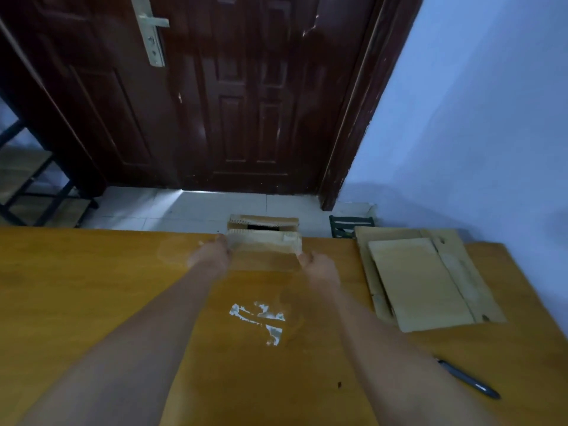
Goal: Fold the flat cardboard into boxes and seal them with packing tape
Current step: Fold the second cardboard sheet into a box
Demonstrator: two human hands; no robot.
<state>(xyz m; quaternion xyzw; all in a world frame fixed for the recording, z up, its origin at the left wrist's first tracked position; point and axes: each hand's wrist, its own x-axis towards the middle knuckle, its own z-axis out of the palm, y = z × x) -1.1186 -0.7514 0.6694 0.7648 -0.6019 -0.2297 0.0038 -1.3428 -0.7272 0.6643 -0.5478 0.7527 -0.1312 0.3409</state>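
On the yellow wooden table (pixel 92 302), a stack of flat cardboard (pixel 424 284) lies at the right, its long axis running near to far. At the far edge the cardboard box (pixel 264 244) sits between the hands, long axis left to right, open top facing away. The left hand (pixel 212 256) grips its left end and the right hand (pixel 319 265) curls at its right end; a pen (pixel 468 379) lies near right.

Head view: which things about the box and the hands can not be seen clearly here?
- Box, head view: its far side and inside are hidden past the table edge.
- Left hand and right hand: fingers are blurred, so the grip is unclear.
- Tape: none can be made out.
- Flat cardboard: the sheets overlap, so their count is unclear.
- Pen: blurred, type unclear.
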